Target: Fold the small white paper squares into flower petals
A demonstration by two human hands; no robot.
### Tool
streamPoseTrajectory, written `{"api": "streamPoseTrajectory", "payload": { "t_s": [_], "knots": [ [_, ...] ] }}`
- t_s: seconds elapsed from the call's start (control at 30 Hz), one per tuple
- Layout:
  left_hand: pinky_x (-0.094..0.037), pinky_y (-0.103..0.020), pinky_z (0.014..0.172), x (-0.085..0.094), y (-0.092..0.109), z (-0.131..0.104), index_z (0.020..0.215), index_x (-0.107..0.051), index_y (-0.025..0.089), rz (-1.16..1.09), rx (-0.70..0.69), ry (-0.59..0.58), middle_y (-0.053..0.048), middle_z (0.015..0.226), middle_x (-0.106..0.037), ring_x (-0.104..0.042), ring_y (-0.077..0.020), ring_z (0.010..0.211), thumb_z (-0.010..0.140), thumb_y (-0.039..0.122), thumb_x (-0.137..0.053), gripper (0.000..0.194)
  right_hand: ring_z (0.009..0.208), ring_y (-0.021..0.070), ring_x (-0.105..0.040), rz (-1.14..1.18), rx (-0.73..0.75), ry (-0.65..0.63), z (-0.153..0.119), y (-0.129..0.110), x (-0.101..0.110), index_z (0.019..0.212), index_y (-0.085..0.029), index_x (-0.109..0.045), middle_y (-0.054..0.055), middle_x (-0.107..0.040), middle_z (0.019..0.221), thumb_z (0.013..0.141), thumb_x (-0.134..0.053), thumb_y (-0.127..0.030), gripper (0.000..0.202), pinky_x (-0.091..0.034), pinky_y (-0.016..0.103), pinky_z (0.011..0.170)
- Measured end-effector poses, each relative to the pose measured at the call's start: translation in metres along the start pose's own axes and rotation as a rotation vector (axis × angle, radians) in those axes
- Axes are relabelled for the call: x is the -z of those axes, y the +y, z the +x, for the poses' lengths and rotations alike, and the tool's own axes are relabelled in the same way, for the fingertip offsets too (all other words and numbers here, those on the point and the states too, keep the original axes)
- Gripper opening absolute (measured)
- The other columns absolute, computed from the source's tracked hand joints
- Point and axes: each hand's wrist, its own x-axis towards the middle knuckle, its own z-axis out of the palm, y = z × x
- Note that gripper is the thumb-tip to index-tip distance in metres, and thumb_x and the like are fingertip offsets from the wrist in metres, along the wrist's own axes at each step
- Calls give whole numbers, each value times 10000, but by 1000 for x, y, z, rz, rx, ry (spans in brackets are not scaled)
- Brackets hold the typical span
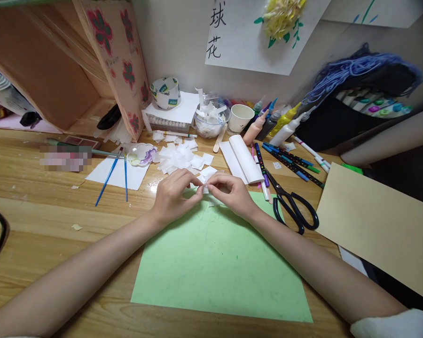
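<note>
I read my left hand [174,195] and right hand [232,192] pinched together on one small white paper piece [203,187] at the green sheet's [218,263] far edge — sheet bare, cut paper pile [179,158] beyond — early stage, I judge.

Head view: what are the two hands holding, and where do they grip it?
Both the left hand and right hand pinch one small white paper piece between fingertips, at opposite edges, above the green sheet.

I see even, soft indoor light from above, with faint shadows under both forearms. A small glare spot sits on the wooden table [35,220]. Wide-angle distortion bends the near and side edges; a pixelated patch [65,158] masks the far left.
</note>
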Motion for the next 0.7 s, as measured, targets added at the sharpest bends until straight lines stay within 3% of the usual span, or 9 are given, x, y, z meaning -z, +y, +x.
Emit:
{"api": "streamPoseTrajectory", "payload": {
  "t_s": [0.7],
  "knots": [
    [-422,-248,601,2,2,1,774,-616,173,-27,3,-27,-24,737,-643,-561,-121,662,806,258,-599,92,727,161,-567,-25,-3,56,-1,4,-1,742,-183,-636,36,-632,756,802,-595,-256,103,-433,294,645]
  ]
}}
